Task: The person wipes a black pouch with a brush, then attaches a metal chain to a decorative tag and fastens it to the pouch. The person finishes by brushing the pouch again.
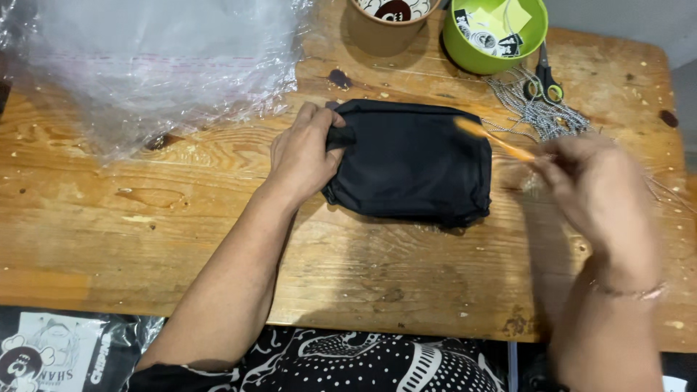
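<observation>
We hold the black fabric pouch point(410, 161) flat on the wooden table point(145, 232), at the centre of the frame. Our left hand point(303, 154) is closed on the pouch's left edge, thumb and fingers pinching the small pull tab there. Our right hand point(592, 181), at the right of the frame, is blurred; its fingers are closed on a thin orange stick-like tool point(494, 139), whose tip lies over the pouch's upper right corner.

We judge the step in hand to be working that corner with the tool while the left hand steadies the pouch. The next move calls for a firm left-hand hold and a controlled tip, kept on the fabric.

Behind the pouch, in the upper right of the frame: a green bowl point(465, 54) of small stickers, scissors point(544, 78) and a bundle of ball chains point(541, 112). Clear plastic film point(145, 58) lies in the upper left.
</observation>
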